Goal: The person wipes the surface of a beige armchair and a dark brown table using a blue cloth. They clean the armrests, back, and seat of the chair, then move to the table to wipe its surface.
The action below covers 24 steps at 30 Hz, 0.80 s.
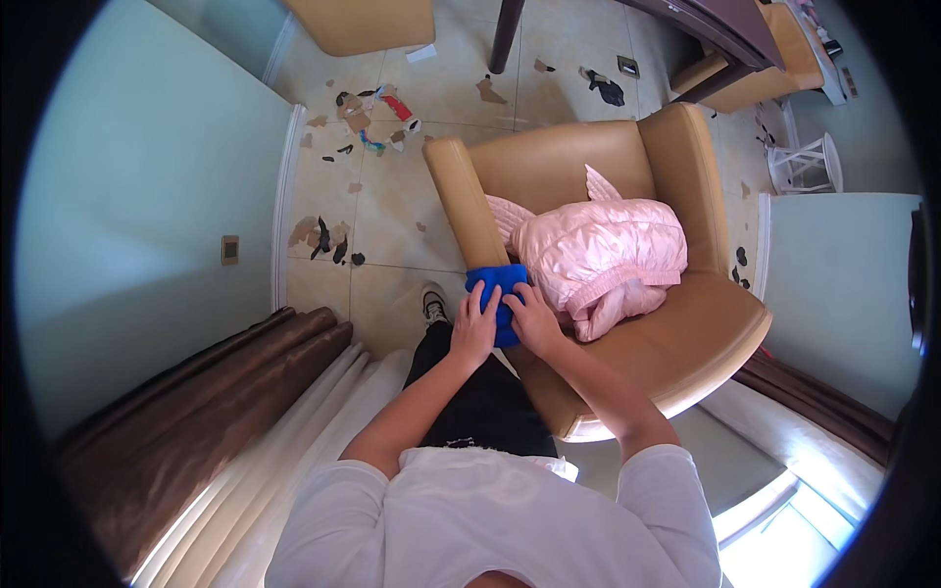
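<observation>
A folded blue cloth (503,278) lies at the near end of the armrest of a tan leather armchair (559,151). Both hands are on the cloth, fingers bent over its top and thumbs side toward the middle. My left hand (474,327) takes its left part, my right hand (535,317) its right part; the undersides of the fingers are hidden. Just right of the cloth, on the chair seat, rests a bunched pink quilted jacket (603,250) with an elastic hem and small wing-shaped pieces.
Torn cardboard and black scraps (323,235) litter the tiled floor (412,242). More scraps, one red piece (397,108) among them, lie farther off. A dark table (728,29) stands at upper right, a white stool (809,165) beyond. Brown curtains (220,397) hang at left.
</observation>
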{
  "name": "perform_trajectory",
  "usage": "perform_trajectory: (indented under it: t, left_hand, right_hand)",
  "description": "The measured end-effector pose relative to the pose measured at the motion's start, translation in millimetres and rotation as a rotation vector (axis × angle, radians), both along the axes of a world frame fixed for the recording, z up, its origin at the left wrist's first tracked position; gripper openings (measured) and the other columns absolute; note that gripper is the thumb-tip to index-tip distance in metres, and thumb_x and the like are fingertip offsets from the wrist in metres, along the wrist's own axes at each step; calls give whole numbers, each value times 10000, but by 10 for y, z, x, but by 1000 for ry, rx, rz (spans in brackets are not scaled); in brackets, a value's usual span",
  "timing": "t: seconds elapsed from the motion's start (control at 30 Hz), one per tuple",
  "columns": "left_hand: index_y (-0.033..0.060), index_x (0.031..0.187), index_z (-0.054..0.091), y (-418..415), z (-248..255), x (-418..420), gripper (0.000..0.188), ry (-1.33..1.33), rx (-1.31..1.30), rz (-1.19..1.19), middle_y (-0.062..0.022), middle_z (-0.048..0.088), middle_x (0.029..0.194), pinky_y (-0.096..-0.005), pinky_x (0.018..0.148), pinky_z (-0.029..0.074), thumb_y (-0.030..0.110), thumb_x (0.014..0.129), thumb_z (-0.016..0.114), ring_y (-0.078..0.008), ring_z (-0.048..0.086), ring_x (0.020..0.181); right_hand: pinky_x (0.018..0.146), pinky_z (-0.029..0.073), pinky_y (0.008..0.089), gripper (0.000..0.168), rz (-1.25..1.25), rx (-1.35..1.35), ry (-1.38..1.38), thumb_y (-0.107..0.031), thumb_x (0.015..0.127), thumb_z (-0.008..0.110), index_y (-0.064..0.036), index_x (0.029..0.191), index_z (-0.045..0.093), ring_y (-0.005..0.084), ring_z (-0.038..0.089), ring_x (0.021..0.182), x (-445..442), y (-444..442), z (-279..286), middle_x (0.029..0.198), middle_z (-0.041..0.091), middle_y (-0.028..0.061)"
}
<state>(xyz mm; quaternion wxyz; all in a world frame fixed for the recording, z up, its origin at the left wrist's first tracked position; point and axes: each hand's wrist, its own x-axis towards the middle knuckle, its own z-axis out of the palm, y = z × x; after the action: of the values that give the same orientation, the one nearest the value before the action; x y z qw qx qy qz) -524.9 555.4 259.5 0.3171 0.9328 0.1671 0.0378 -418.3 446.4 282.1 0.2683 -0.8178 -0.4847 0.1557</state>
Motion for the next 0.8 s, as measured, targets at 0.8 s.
perform_trajectory:
  t: [0.8]
  left_hand:
    - [56, 1244, 419, 2157, -282, 1592, 543, -135, -68, 78, -170, 389, 1243, -416, 975, 324, 28, 719, 554, -357, 361, 1133]
  right_hand:
    - [884, 412, 412, 501, -308, 3, -89, 79, 651, 496, -109, 1108, 572, 352, 472, 984, 1262, 2209, -261, 1172, 507, 136]
